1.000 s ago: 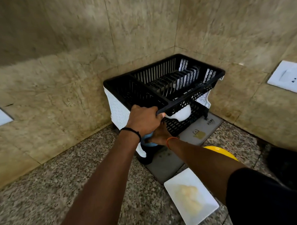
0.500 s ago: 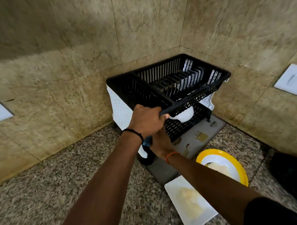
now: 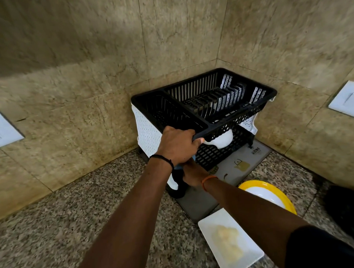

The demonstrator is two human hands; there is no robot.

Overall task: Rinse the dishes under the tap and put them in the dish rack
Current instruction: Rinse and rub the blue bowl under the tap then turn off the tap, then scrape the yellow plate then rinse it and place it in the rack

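A two-tier dish rack (image 3: 241,115), black with white perforated sides, stands in the tiled corner. My left hand (image 3: 178,145) grips the front rim of its upper tier. Just beneath it, my right hand (image 3: 195,174) reaches to the front left of the lower tier and holds a blue dish (image 3: 177,167), which my left hand mostly hides. A white bowl (image 3: 222,140) lies on the lower tier under the upper basket. The upper tier holds nothing I can see.
The rack stands on a grey mat (image 3: 198,203). On the granite counter, a yellow-rimmed plate (image 3: 274,192) and a soiled white square plate (image 3: 211,229) lie under my right arm. A dark object (image 3: 345,208) sits at far right. Wall sockets (image 3: 347,101) flank the corner.
My view has shifted left and back, so the yellow-rimmed plate shows more. My right hand has drawn slightly toward me. My left hand keeps its grip on the rack rim.
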